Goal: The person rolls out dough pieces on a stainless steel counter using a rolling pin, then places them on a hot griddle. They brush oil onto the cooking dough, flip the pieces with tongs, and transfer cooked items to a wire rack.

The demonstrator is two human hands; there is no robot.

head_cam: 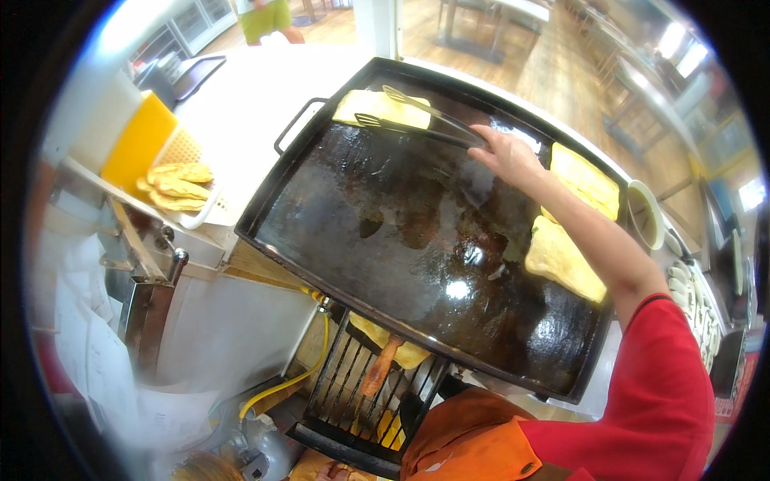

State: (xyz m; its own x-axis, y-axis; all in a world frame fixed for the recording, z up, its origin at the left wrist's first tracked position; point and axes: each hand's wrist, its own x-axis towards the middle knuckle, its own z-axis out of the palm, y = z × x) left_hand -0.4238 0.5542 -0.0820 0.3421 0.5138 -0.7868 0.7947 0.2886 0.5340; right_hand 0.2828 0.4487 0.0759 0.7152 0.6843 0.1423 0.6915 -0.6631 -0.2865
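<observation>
My right hand [508, 156] grips a pair of long metal tongs [439, 123] with slotted tips. One tip overlaps a pale yellow rectangular flatbread [361, 103] at the far left corner of the black griddle [385, 258]; the other is at its near side. Whether the tips touch it cannot be told. Beneath my right forearm, two more yellow flatbreads [583, 180] [562, 258] lie along the griddle's right side. Part of a hand [334, 472] shows at the bottom edge; whether it is my left hand is unclear.
Browned breads [180, 186] sit in a basket [213, 201] at left. Under the griddle, a wooden handle [382, 367] and flatbread [415, 356] are at a barred rack [343, 391]. A yellow hose [283, 385] runs beside it. A bowl [645, 213] stands right. A person [267, 21] is beyond the counter.
</observation>
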